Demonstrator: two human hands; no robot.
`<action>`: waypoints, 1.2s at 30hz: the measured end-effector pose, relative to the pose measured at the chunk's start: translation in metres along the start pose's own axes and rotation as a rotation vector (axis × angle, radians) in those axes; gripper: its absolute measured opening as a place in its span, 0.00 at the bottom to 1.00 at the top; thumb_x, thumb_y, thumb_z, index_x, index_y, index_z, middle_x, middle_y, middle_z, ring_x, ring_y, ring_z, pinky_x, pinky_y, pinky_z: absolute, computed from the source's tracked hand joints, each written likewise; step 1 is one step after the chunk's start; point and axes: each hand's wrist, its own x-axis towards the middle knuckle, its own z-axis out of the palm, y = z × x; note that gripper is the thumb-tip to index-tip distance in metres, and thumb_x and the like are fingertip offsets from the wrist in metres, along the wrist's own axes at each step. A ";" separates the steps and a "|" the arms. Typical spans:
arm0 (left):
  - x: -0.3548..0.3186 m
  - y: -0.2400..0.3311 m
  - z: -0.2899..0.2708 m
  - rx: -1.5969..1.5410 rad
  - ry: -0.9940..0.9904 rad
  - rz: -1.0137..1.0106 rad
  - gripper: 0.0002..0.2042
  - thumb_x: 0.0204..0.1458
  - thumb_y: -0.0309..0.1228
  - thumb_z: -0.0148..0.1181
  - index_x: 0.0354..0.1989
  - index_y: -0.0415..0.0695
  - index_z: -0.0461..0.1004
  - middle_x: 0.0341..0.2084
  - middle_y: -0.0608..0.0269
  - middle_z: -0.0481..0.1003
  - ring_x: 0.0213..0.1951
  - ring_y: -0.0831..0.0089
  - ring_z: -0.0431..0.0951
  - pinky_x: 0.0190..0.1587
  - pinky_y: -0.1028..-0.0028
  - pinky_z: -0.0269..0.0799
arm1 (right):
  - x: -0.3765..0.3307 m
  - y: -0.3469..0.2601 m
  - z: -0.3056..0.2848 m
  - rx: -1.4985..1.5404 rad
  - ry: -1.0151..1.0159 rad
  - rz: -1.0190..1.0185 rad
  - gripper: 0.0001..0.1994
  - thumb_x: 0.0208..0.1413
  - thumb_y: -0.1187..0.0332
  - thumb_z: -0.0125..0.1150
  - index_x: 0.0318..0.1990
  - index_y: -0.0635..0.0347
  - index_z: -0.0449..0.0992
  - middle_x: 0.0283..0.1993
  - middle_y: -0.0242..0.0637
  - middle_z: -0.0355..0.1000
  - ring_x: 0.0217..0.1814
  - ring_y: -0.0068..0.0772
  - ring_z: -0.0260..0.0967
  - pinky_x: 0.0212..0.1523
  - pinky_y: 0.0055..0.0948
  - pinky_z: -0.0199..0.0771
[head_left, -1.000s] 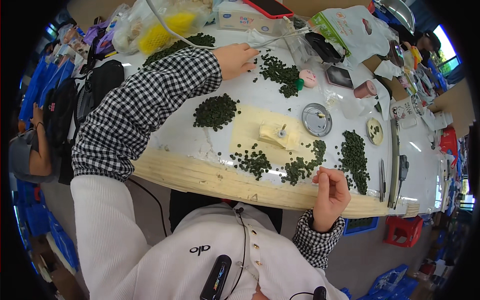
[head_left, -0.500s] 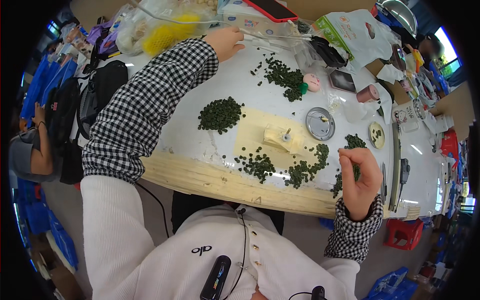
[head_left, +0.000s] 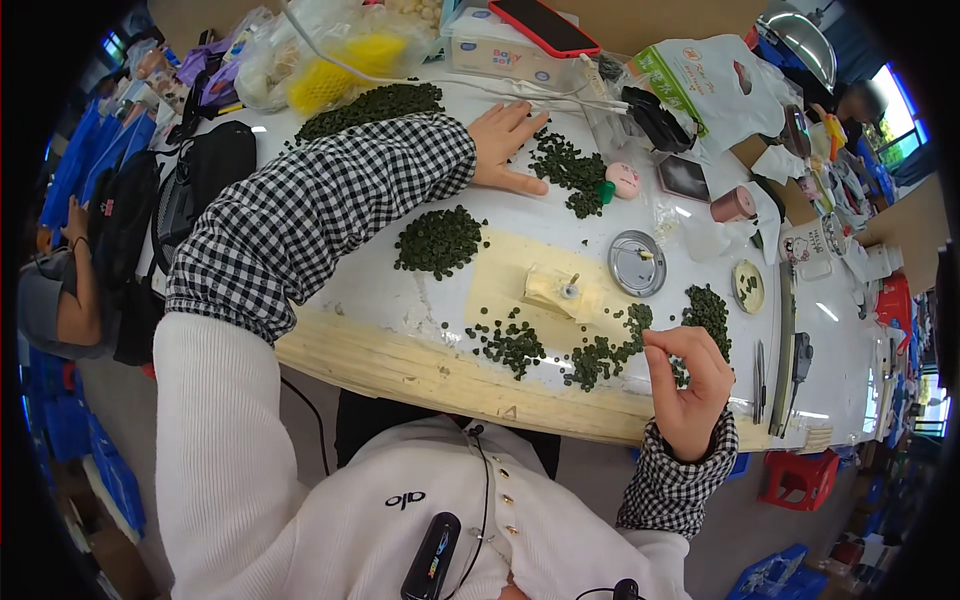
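Observation:
My left hand [head_left: 505, 148] lies with fingers spread at the back of the table, beside a scattered heap of small dark green pieces [head_left: 567, 165]. Its checked sleeve crosses in front of another long heap [head_left: 375, 108]. Thumb and forefinger of my right hand [head_left: 690, 385] meet in a pinch at the edge of the near green pieces [head_left: 598, 362]; whatever is between the fingertips is too small to make out. Left of that hand stands a cream block [head_left: 555, 288] with a metal pin upright in it. A round metal lid [head_left: 637, 263] holds a few bits.
More green pieces lie in a round heap [head_left: 440, 242] and a near cluster [head_left: 508, 345]. A pink-and-green item [head_left: 621, 180], a white cable [head_left: 400, 80], a red-cased phone [head_left: 545, 25] and a small yellowish dish [head_left: 747, 286] are around. Tweezers [head_left: 759, 380] lie at right.
My left hand has come down from the cable toward the middle and spread its fingers. My right hand has moved left to the near green pieces, still pinched.

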 end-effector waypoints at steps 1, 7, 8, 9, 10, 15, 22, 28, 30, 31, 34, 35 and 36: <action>-0.003 0.006 -0.002 0.028 -0.009 0.022 0.54 0.43 0.72 0.42 0.66 0.36 0.41 0.63 0.31 0.42 0.67 0.45 0.40 0.68 0.56 0.34 | -0.002 0.002 0.000 0.007 0.011 0.011 0.06 0.45 0.82 0.61 0.33 0.68 0.76 0.29 0.41 0.73 0.30 0.33 0.71 0.31 0.25 0.69; 0.000 0.017 0.001 -0.045 0.045 0.156 0.50 0.45 0.65 0.50 0.66 0.38 0.44 0.63 0.33 0.45 0.65 0.44 0.45 0.66 0.57 0.42 | -0.007 0.011 0.007 0.045 0.046 0.045 0.06 0.45 0.82 0.60 0.33 0.68 0.76 0.29 0.40 0.73 0.29 0.31 0.71 0.31 0.24 0.69; 0.004 0.017 -0.002 -0.098 0.046 0.192 0.49 0.46 0.62 0.53 0.66 0.38 0.43 0.63 0.35 0.45 0.65 0.44 0.46 0.66 0.57 0.43 | -0.006 0.013 0.008 0.055 0.051 0.045 0.06 0.45 0.82 0.60 0.33 0.68 0.77 0.28 0.40 0.73 0.29 0.31 0.70 0.31 0.23 0.68; 0.008 0.017 -0.005 -0.150 0.046 0.229 0.47 0.47 0.60 0.55 0.66 0.39 0.43 0.63 0.36 0.45 0.65 0.45 0.47 0.66 0.58 0.44 | -0.006 0.014 0.009 0.065 0.056 0.046 0.06 0.45 0.82 0.60 0.33 0.68 0.77 0.28 0.40 0.73 0.29 0.31 0.70 0.31 0.23 0.68; 0.009 0.019 -0.006 -0.158 0.056 0.244 0.47 0.46 0.58 0.57 0.66 0.38 0.44 0.63 0.37 0.46 0.65 0.46 0.49 0.66 0.59 0.46 | -0.006 0.015 0.011 0.074 0.064 0.047 0.05 0.45 0.82 0.60 0.32 0.68 0.77 0.28 0.40 0.73 0.29 0.30 0.70 0.31 0.23 0.68; 0.023 0.024 -0.002 -0.253 0.075 0.301 0.45 0.45 0.55 0.61 0.64 0.37 0.50 0.62 0.40 0.50 0.63 0.49 0.53 0.64 0.62 0.50 | -0.007 0.026 0.017 0.100 0.098 0.080 0.05 0.46 0.82 0.60 0.32 0.68 0.77 0.28 0.40 0.72 0.28 0.29 0.70 0.31 0.22 0.68; 0.034 0.056 -0.009 -0.384 0.120 0.332 0.41 0.37 0.52 0.69 0.55 0.37 0.60 0.55 0.44 0.59 0.59 0.52 0.60 0.60 0.62 0.58 | -0.007 0.029 0.016 0.081 0.099 0.097 0.05 0.47 0.82 0.60 0.32 0.67 0.77 0.27 0.40 0.72 0.28 0.29 0.70 0.31 0.22 0.68; 0.041 0.056 0.004 -0.421 0.239 0.333 0.33 0.40 0.50 0.68 0.49 0.39 0.66 0.46 0.49 0.67 0.49 0.55 0.67 0.54 0.64 0.64 | -0.006 0.029 0.016 0.057 0.087 0.094 0.05 0.46 0.82 0.60 0.33 0.67 0.77 0.27 0.40 0.72 0.28 0.30 0.70 0.31 0.23 0.68; 0.043 0.055 0.006 -0.419 0.287 0.377 0.29 0.41 0.49 0.66 0.47 0.41 0.68 0.44 0.50 0.69 0.48 0.55 0.69 0.52 0.64 0.65 | -0.006 0.029 0.016 0.053 0.086 0.093 0.05 0.46 0.82 0.60 0.33 0.67 0.77 0.27 0.40 0.72 0.28 0.30 0.70 0.30 0.23 0.68; 0.044 0.054 0.006 -0.415 0.296 0.403 0.27 0.42 0.47 0.65 0.47 0.42 0.69 0.43 0.51 0.69 0.47 0.55 0.69 0.51 0.64 0.65 | -0.006 0.029 0.016 0.050 0.085 0.092 0.05 0.46 0.82 0.60 0.33 0.67 0.77 0.27 0.40 0.72 0.28 0.30 0.70 0.30 0.23 0.68; 0.046 0.053 0.010 -0.391 0.314 0.436 0.22 0.45 0.41 0.63 0.47 0.44 0.70 0.42 0.53 0.70 0.47 0.56 0.69 0.51 0.64 0.65 | -0.006 0.028 0.016 0.045 0.083 0.096 0.05 0.46 0.82 0.60 0.32 0.67 0.77 0.27 0.40 0.72 0.28 0.30 0.70 0.30 0.23 0.68; 0.047 0.053 0.010 -0.379 0.318 0.439 0.21 0.46 0.40 0.62 0.47 0.45 0.70 0.42 0.54 0.70 0.47 0.56 0.69 0.51 0.63 0.65 | -0.006 0.028 0.017 0.047 0.084 0.098 0.05 0.46 0.82 0.60 0.32 0.67 0.77 0.27 0.40 0.72 0.28 0.30 0.70 0.30 0.23 0.68; 0.047 0.052 0.011 -0.377 0.310 0.426 0.19 0.46 0.39 0.61 0.46 0.45 0.70 0.41 0.55 0.70 0.46 0.56 0.69 0.50 0.63 0.64 | -0.006 0.028 0.017 0.049 0.085 0.100 0.05 0.46 0.82 0.60 0.32 0.67 0.77 0.27 0.40 0.72 0.28 0.30 0.70 0.30 0.23 0.68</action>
